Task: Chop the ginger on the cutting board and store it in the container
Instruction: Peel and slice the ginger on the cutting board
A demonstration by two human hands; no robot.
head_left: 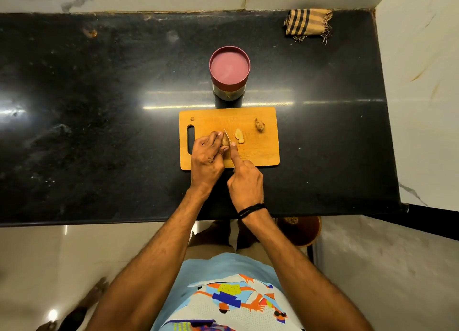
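The left hand (208,157) lies on the near left part of the cutting board (263,154). Its fingers (215,137) curl down over a brown ginger piece (225,141) and pin it to the wood. The piece shows just past the fingertips, against the thumb. Just right of those fingers, the thin blade of a knife (227,135) stands across the ginger piece. The right hand (246,181) holds the knife: its forefinger is stretched straight along the back of the blade, its tip almost at the ginger. The other fingers are folded under and hide the handle. A pale cut slice (239,136) lies just right of the blade, clear of both hands. A darker lump (259,125) sits farther right, well beyond the fingers. A tiny scrap (192,118) rests ahead of the left fingers, near the board's handle slot. The maroon-lidded container (229,67) stands on the black desk (99,107) just behind the board, well ahead of the fingertips. A striped cloth (308,23) lies at the far right corner.
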